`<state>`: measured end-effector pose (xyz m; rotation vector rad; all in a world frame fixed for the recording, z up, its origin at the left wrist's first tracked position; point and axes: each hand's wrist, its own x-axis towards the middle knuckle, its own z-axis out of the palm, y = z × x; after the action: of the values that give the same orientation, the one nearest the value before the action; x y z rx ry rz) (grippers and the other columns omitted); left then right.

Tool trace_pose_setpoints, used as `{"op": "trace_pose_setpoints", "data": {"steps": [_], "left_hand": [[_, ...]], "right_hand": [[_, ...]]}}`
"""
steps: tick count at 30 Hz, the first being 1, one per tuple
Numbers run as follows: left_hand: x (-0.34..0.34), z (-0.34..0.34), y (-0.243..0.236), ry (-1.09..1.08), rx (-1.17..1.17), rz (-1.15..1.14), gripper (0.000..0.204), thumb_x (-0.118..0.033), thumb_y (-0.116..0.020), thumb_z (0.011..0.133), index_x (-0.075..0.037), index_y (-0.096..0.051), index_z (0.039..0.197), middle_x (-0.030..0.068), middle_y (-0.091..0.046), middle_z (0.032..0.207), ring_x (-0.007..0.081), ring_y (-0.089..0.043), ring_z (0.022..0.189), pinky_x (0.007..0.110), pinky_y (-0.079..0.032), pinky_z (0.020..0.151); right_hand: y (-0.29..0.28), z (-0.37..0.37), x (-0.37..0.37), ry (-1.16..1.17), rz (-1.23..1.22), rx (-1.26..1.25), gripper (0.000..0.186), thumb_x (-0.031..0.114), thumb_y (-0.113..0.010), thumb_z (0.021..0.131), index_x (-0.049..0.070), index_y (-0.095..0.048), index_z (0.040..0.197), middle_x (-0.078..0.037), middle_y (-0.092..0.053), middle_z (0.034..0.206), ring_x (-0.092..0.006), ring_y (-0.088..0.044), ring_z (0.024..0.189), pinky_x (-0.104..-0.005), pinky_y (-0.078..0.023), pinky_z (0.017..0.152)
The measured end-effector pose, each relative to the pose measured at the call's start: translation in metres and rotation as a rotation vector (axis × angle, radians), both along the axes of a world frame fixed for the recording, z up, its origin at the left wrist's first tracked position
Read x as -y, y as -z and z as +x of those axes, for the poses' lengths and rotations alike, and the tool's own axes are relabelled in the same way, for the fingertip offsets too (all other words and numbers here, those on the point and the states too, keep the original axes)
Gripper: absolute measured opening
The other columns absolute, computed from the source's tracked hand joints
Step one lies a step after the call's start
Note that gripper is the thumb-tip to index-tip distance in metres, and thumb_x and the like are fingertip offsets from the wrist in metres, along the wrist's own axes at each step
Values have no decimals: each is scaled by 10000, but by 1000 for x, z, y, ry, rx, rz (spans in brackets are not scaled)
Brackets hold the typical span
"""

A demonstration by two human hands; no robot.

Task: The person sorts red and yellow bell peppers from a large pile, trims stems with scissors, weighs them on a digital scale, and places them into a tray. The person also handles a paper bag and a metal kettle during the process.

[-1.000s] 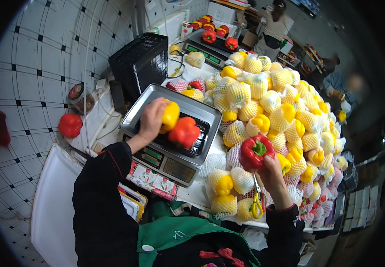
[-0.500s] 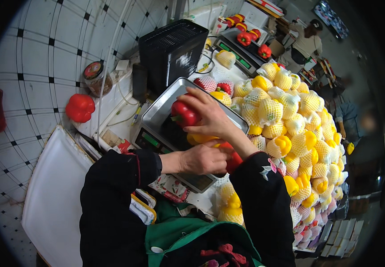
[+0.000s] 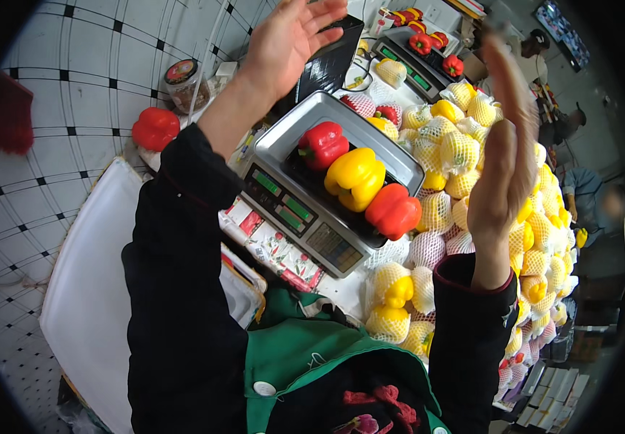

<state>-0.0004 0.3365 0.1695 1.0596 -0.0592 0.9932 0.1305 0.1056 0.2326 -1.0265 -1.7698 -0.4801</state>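
Note:
A steel-topped scale (image 3: 272, 148) holds three bell peppers in a row: a deep red one (image 3: 323, 145), a yellow one (image 3: 354, 179) and a lighter red one (image 3: 393, 211). Up and left of them my left hand (image 3: 283, 50) is raised near a black box (image 3: 319, 76), open and empty. My right hand (image 3: 499, 152), blurred by motion, is stretched upward right of the scale with nothing visible in it, over a big pile of yellow peppers (image 3: 544, 239) in foam nets.
A loose red pepper (image 3: 155, 130) and a jar (image 3: 182, 83) sit at left beside a white board (image 3: 88, 289). A second scale (image 3: 399, 65) with red peppers stands behind. Other people (image 3: 533, 45) are in the right background.
The deep red pepper from my right hand now rests on the scale. Both hands have let go and lifted apart, away from the peppers on the tray.

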Motion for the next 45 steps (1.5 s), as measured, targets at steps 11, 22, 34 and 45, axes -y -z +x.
{"op": "trace_pose_setpoints", "data": {"steps": [11, 22, 34, 45], "left_hand": [[162, 5, -29, 528, -392, 357, 750, -659, -243, 912, -109, -365, 1408, 92, -387, 1436, 251, -347, 1327, 421, -292, 1056], [21, -61, 78, -91, -1067, 366, 525, -405, -548, 902, -109, -450, 1324, 42, -586, 1157, 121, -547, 1018, 284, -439, 798], [70, 18, 90, -79, -845, 1556, 883, -594, -702, 675, -181, -392, 1392, 134, -400, 1407, 301, -296, 1356, 542, -192, 1057], [58, 37, 94, 203, -880, 1326, 503, -436, -595, 853, -173, -540, 1277, 84, -492, 1266, 219, -427, 1227, 459, -150, 1064]], "right_hand": [[20, 126, 6, 494, 114, 47, 301, 289, -490, 941, 120, -626, 1151, -99, -638, 1126, -259, -606, 1041, -352, -457, 912], [166, 111, 111, 363, -907, -459, 455, 176, -599, 895, 93, -484, 1327, -108, -617, 1099, -160, -618, 902, -306, -511, 771], [177, 49, 92, 348, -883, -352, 1028, 390, -816, 632, 70, -262, 1437, -235, -413, 1321, -375, -454, 1200, -405, -389, 1010], [187, 47, 92, 400, -857, -330, 1002, 282, -818, 589, 70, -287, 1412, -187, -501, 1229, -350, -504, 1086, -409, -414, 941]]}}
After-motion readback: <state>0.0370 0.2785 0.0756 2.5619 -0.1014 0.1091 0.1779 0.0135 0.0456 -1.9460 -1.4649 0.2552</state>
